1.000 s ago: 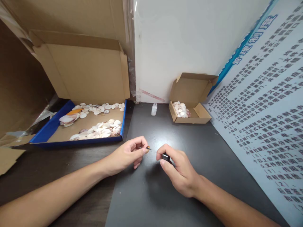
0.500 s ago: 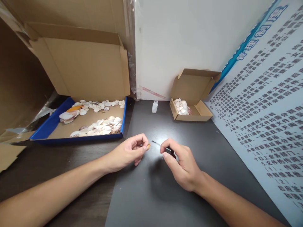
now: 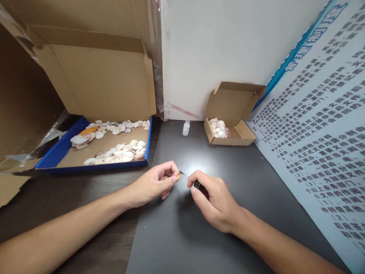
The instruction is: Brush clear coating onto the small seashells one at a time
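Between the thumb and fingertips of my left hand point(image 3: 158, 180) is a small brownish-orange shell point(image 3: 178, 177). My right hand point(image 3: 215, 198) is closed around the black cap of a small brush point(image 3: 197, 185). The thin stem points left, and its dark bristles are at the shell's edge; whether they touch it I cannot tell. Beyond both hands a small uncapped bottle point(image 3: 186, 128) with whitish contents stands upright on the dark table.
At the left an open blue-edged cardboard box point(image 3: 102, 166) holds many pale shells point(image 3: 125, 153). A smaller open box point(image 3: 234, 142) with white shells point(image 3: 218, 128) stands at the back right. A printed board point(image 3: 319, 125) leans along the right side.
My right hand has moved slightly left, bringing the brush tip from a short gap to the shell's edge. My left hand has stayed in place with the shell.
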The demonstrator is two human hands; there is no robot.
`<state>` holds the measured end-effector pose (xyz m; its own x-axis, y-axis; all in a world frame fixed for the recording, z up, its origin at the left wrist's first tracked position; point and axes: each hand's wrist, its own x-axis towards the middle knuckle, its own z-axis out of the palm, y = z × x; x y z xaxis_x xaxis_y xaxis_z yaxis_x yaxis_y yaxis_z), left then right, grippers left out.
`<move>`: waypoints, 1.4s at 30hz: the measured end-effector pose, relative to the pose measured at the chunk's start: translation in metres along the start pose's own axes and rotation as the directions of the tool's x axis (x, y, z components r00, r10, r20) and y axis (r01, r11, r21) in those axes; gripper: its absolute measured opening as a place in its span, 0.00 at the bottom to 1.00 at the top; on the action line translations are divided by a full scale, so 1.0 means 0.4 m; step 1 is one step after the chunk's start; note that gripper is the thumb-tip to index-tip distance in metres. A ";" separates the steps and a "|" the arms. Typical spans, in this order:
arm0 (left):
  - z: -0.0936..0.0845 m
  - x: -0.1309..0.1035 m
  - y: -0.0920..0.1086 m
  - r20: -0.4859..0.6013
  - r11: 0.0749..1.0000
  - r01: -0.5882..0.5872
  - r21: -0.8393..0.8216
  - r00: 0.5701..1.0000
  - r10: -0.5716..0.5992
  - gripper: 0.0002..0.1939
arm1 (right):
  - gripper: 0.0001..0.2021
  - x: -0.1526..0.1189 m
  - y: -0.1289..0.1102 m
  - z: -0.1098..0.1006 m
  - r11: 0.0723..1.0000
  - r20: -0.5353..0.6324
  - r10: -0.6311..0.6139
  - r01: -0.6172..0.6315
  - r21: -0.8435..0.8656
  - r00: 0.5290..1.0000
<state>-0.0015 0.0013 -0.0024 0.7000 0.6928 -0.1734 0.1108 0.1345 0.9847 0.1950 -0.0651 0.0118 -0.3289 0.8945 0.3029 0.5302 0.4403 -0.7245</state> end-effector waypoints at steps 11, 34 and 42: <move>-0.001 -0.001 0.002 0.006 1.000 -0.005 0.012 1.000 0.005 0.15 | 0.05 0.000 -0.005 0.001 0.999 0.005 -0.050 0.050 0.002 0.999; 0.001 0.006 -0.002 -0.011 0.999 0.019 -0.029 1.000 -0.020 0.16 | 0.04 -0.004 0.003 -0.002 0.998 -0.027 -0.064 0.064 -0.001 0.998; 0.002 0.002 0.004 -0.019 0.999 0.034 0.002 0.999 -0.034 0.18 | 0.05 -0.001 -0.005 -0.003 0.994 -0.021 -0.038 0.036 -0.102 0.999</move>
<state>-0.0002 0.0017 -0.0010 0.6824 0.7011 -0.2067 0.1361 0.1560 0.9783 0.1949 -0.0661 0.0138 -0.3321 0.8784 0.3436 0.5953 0.4778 -0.6460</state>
